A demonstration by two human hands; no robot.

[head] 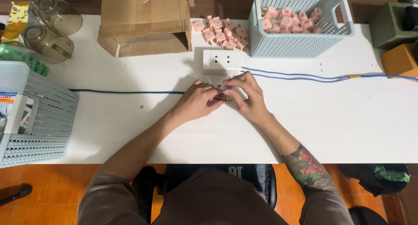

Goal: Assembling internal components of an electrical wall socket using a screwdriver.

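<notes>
I see both hands meeting at the middle of the white table (331,120). Left hand (198,102) and right hand (246,96) pinch one small dark reddish part (221,96) between their fingertips; both hands are clenched on it, left from 9 o'clock, right from 3 o'clock. The part is mostly hidden by fingers, so I cannot tell its shape. It sits just above the tabletop, dead centre of my view.

At 12 o'clock from the hands, just beside them, lies a white socket block (221,61). Two blue wires (300,76) run from near the right hand out toward 3 o'clock, off the table edge. A dark cable (126,92) runs from the left hand toward 9 o'clock.

Further at 12 o'clock, a loose pile of pink pieces (221,33) lies on the table. At 1 o'clock stands a pale blue basket (300,44) with more pink pieces (289,20) inside. At 11 o'clock sits an open cardboard box (143,22) on its side. At 9 o'clock, at the table edge, is a second pale basket (48,116). At 10 o'clock, far corner, are two smoky clear lids or bowls (50,31); I cannot tell which.

Right forearm carries a flower tattoo (310,164). Orange floor (43,190) shows below the table.
</notes>
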